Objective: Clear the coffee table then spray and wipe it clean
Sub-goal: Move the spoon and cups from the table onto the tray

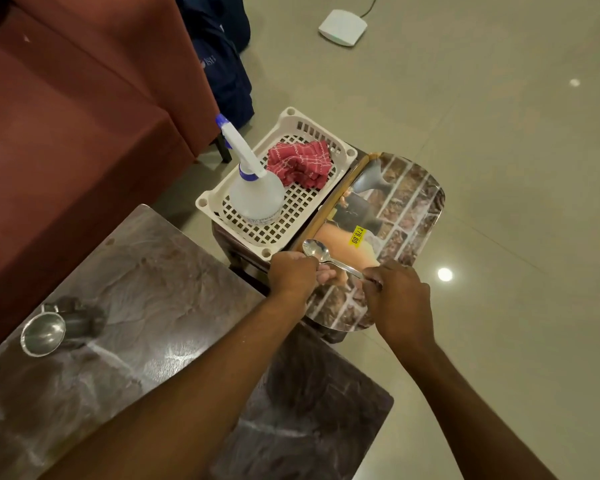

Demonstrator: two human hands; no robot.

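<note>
Setting the spoon (315,250) down on the tray (407,209) looks like the step in hand. The spoon's bowl sits over the tray's near-left part, just beside a yellow price sticker (357,235); whether metal already touches the tray cannot be told. The right hand (399,301) pinches the end of the handle in curled fingers. The left hand (293,276) is curled over the tray's near edge, gripping it.

To do this well, the person should lower the bowl first, let the handle follow flat, and only then loosen the pinch, so the spoon does not roll or clatter on the glossy printed surface. The left hand's grip is worth holding until the spoon lies at rest. The tray seems to overhang the small dark stand (238,258) on the floor side, so weight is better placed toward the stand than toward the far rim.

Just beside the tray, on the same stand, a white basket (207,202) holds the spray bottle (257,197) upright and a folded red cloth (300,164), both within easy reach for later. The coffee table (160,289) lies to the near left, with a steel cup (44,332) on its side near the edge by the sofa (66,126). That cup is probably the next thing to carry over, and spraying should wait until it is gone.
</note>
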